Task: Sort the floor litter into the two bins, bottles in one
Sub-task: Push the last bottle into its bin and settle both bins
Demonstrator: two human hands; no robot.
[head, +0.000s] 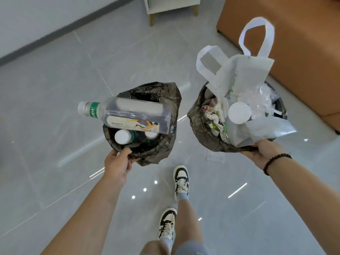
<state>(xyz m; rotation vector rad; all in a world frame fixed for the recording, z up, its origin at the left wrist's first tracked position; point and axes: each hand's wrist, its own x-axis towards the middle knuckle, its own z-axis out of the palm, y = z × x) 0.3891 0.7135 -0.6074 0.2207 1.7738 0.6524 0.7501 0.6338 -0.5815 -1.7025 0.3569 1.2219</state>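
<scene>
— Where are the bins?

— One in each hand. The left hand [117,162] grips the near rim of the left bin [147,151]; a large water bottle [127,115] lies across its top, over smaller bottles.

— And the other?

— The right hand [265,153] seems to clasp the right bin [200,126], stuffed with a white tote bag [239,74] and wrappers. A brown box [294,52] stands behind.
</scene>
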